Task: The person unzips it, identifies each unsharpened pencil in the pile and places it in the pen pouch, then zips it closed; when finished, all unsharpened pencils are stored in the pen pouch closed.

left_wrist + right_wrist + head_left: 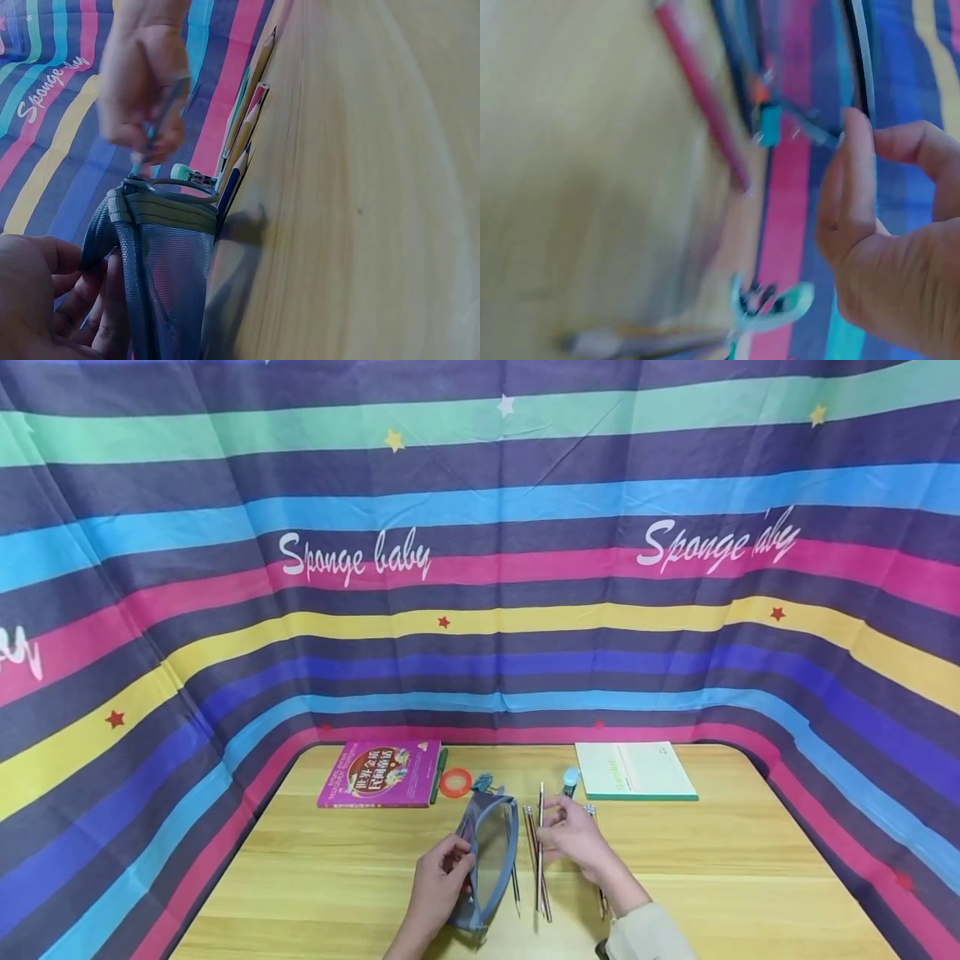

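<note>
A blue-grey mesh pencil case (pixel 493 852) stands on the table with its zipped mouth gaping toward the right. My left hand (pixel 442 870) grips its left side, the thumb and fingers pinching the edge, as the left wrist view also shows. Between the thumb and fingertips of my right hand (pixel 576 837) is a slim striped pencil (pixel 540 860), held just right of the case. Under it lie several pencils (pixel 529 831) on the wood. In the right wrist view the held pencil (pixel 861 60) runs up from the fingertips.
More pencils (pixel 591 812) lie right of the right hand, partly covered by it. Behind are a light-blue-topped item (pixel 572 777), a red ring (pixel 455 782), a purple book (pixel 382 772) and a pale green notebook (pixel 636 771). A striped curtain (pixel 480 652) surrounds the table.
</note>
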Available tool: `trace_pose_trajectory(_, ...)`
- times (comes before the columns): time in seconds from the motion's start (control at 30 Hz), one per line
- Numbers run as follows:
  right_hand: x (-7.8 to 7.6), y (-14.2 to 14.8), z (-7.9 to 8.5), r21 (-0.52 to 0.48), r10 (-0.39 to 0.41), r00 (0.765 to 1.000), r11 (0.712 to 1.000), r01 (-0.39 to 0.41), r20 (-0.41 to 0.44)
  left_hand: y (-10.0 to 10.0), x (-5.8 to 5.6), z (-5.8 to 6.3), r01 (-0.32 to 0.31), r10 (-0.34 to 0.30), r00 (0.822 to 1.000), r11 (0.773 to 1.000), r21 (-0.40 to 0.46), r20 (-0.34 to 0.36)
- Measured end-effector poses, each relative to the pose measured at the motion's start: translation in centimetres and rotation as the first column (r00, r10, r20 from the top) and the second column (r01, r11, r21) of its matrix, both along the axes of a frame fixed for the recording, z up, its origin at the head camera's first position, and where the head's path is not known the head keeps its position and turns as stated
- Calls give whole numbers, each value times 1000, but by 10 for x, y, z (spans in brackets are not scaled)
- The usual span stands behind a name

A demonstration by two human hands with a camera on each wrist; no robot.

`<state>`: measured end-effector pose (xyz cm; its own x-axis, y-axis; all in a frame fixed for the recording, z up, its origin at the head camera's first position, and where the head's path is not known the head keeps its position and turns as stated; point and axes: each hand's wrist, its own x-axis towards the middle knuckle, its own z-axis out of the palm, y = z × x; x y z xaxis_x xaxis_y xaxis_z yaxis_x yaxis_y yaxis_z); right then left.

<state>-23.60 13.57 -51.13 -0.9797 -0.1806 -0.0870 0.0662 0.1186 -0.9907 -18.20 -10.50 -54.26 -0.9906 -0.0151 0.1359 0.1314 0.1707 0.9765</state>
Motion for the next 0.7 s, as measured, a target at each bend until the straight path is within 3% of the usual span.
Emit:
trace_pose_trajectory(0.23, 9, -30, 18, -147, 9, 999, 989, -16, -46, 0, -1, -2, 4, -5, 1000, 999, 37, 26)
trace_pose_trajectory(0.5, 10, -51, 10, -228, -125, 990, 968, 107, -64, 1, 2, 1, 1, -1, 1000, 999, 37, -10)
trace_pose_trajectory(0.7, 11, -61, -1, -230, -159, 984, 963, 138, -76, 2, 2, -1, 7, -6, 998, 1000, 25, -61)
